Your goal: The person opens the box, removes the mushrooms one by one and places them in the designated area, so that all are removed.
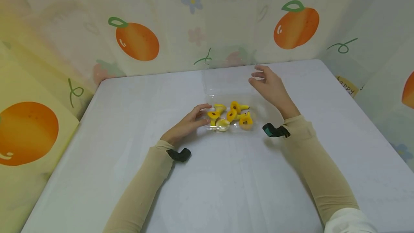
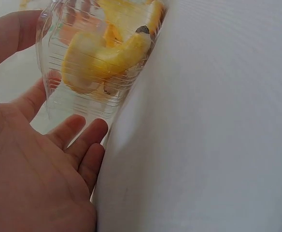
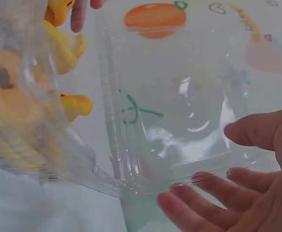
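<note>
A clear plastic clamshell box (image 1: 210, 129) holds several yellow, trumpet-shaped pieces (image 1: 237, 107), some with dark brown centres. Its transparent lid (image 1: 226, 83) stands raised at the back, hinged to the base. My left hand (image 1: 191, 121) is at the box's left end, thumb and index finger curved round its rim. In the left wrist view, the other fingers (image 2: 90, 135) extend below the box. At the lid's right side is my right hand (image 1: 271, 87). Its long fingertips touch the lid's edge and its thumb (image 3: 257, 130) stands apart from them.
The box stands on a white-covered table (image 1: 155, 92). Behind it hangs a cream cloth (image 1: 220, 10) printed with oranges, flowers and hearts. Each wrist carries a dark camera mount, on the left (image 1: 179, 155) and on the right (image 1: 275, 130).
</note>
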`<state>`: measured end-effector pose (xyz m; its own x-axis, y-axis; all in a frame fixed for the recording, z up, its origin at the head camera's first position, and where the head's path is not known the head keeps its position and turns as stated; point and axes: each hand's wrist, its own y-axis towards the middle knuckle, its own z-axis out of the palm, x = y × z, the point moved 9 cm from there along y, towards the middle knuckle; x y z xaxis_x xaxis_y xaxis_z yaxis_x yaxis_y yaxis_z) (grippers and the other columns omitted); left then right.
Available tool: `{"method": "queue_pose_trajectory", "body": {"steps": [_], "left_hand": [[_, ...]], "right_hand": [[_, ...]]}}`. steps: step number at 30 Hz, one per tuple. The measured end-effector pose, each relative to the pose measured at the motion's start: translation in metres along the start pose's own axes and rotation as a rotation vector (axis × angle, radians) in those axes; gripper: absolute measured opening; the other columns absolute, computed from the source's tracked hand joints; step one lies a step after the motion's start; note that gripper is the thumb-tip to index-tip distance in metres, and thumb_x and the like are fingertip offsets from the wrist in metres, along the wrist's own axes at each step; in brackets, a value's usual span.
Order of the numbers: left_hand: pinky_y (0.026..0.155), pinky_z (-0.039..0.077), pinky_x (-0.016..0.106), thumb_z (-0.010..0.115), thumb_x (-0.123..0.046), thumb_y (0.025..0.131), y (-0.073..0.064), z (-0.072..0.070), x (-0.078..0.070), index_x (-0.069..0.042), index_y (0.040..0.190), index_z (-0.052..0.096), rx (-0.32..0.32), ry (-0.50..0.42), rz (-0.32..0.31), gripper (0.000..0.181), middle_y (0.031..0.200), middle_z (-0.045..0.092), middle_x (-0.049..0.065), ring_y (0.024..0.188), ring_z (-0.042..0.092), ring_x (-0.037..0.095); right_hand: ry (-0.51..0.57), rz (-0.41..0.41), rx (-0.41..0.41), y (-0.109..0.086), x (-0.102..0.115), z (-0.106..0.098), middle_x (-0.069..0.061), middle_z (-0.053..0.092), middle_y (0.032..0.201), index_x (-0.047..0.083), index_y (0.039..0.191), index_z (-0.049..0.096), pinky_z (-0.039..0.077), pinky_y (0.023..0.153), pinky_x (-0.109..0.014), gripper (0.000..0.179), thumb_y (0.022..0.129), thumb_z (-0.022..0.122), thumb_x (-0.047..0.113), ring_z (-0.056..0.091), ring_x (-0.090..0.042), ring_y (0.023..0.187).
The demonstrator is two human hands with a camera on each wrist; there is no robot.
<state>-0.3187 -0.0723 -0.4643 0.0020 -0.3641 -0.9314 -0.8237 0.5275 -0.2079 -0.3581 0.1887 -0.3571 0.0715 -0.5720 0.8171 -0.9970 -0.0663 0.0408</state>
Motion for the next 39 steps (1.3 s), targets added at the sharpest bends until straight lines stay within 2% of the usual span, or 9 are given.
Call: {"method": "queue_pose_trajectory", "body": {"steps": [4,7,9,14,18,21,26,33,39], "left_hand": [[0.126,0.02,0.055,0.057,-0.035,0.102,0.001,0.0,0.001,-0.04,0.15,0.039,-0.001,0.009,0.011,0.052,0.162,0.034,-0.005,0.153,0.028,0.024],[0.126,0.017,0.056,0.05,-0.039,0.104,0.001,-0.001,0.003,-0.045,0.151,0.037,-0.004,0.016,0.004,0.049,0.162,0.034,-0.007,0.153,0.028,0.022],[0.127,0.015,0.056,0.047,-0.041,0.105,0.001,-0.003,0.004,-0.045,0.154,0.034,-0.009,0.007,0.007,0.051,0.164,0.032,-0.007,0.153,0.028,0.022],[0.127,0.012,0.056,0.045,-0.031,0.107,0.004,-0.005,0.004,-0.031,0.161,0.024,-0.022,-0.074,0.052,0.058,0.166,0.03,0.001,0.153,0.028,0.027],[0.128,0.011,0.056,0.042,-0.026,0.107,0.004,-0.007,0.005,-0.027,0.161,0.024,-0.041,-0.109,0.054,0.057,0.165,0.031,0.005,0.153,0.029,0.028],[0.127,0.014,0.055,0.045,-0.022,0.106,0.003,-0.008,0.004,-0.026,0.161,0.023,-0.05,-0.117,0.06,0.059,0.164,0.031,0.008,0.151,0.032,0.032],[0.124,0.024,0.055,0.053,-0.023,0.104,0.002,-0.009,0.002,-0.028,0.161,0.024,-0.07,-0.101,0.053,0.064,0.164,0.03,0.006,0.148,0.034,0.032],[0.124,0.025,0.056,0.054,-0.029,0.103,0.001,-0.007,0.0,-0.03,0.16,0.027,-0.059,-0.056,0.046,0.063,0.166,0.03,-0.001,0.148,0.034,0.029],[0.124,0.026,0.055,0.054,-0.026,0.103,0.003,-0.007,-0.003,-0.029,0.16,0.027,-0.047,-0.05,0.058,0.063,0.166,0.03,-0.001,0.149,0.034,0.029]], "right_hand": [[0.048,0.086,0.064,0.001,-0.007,0.005,-0.015,0.041,0.161,0.016,0.162,0.018,0.05,0.107,-0.05,0.074,0.102,0.056,0.037,0.056,-0.037,0.133],[0.067,0.104,0.094,0.001,-0.01,0.007,-0.014,0.034,0.164,0.018,0.164,0.011,0.049,0.109,-0.05,0.079,0.102,0.055,0.04,0.053,-0.037,0.137],[0.079,0.113,0.117,0.001,-0.012,0.01,-0.013,0.03,0.166,0.02,0.164,0.006,0.047,0.111,-0.05,0.082,0.102,0.055,0.042,0.049,-0.035,0.141],[0.1,0.137,0.157,0.002,-0.016,0.015,-0.011,0.023,0.169,0.019,0.163,0.004,0.041,0.117,-0.05,0.084,0.101,0.055,0.043,0.044,-0.035,0.145],[0.094,0.148,0.183,0.003,-0.017,0.019,-0.01,0.02,0.17,0.019,0.163,0.003,0.039,0.118,-0.051,0.084,0.102,0.055,0.043,0.046,-0.036,0.143],[0.102,0.141,0.198,0.003,-0.017,0.022,-0.009,0.017,0.171,0.021,0.164,0.001,0.038,0.118,-0.052,0.085,0.102,0.055,0.043,0.044,-0.036,0.144],[0.081,0.099,0.205,0.002,-0.015,0.026,-0.009,0.016,0.171,0.023,0.163,-0.002,0.033,0.12,-0.055,0.087,0.101,0.055,0.045,0.032,-0.031,0.153],[0.02,0.061,0.234,0.001,-0.014,0.03,-0.01,0.012,0.172,0.021,0.163,0.0,0.03,0.121,-0.059,0.084,0.102,0.053,0.042,0.027,-0.034,0.155],[-0.004,0.072,0.267,0.003,-0.017,0.032,-0.011,0.008,0.172,0.02,0.163,-0.004,0.028,0.122,-0.06,0.087,0.102,0.053,0.043,0.025,-0.035,0.155]]}}
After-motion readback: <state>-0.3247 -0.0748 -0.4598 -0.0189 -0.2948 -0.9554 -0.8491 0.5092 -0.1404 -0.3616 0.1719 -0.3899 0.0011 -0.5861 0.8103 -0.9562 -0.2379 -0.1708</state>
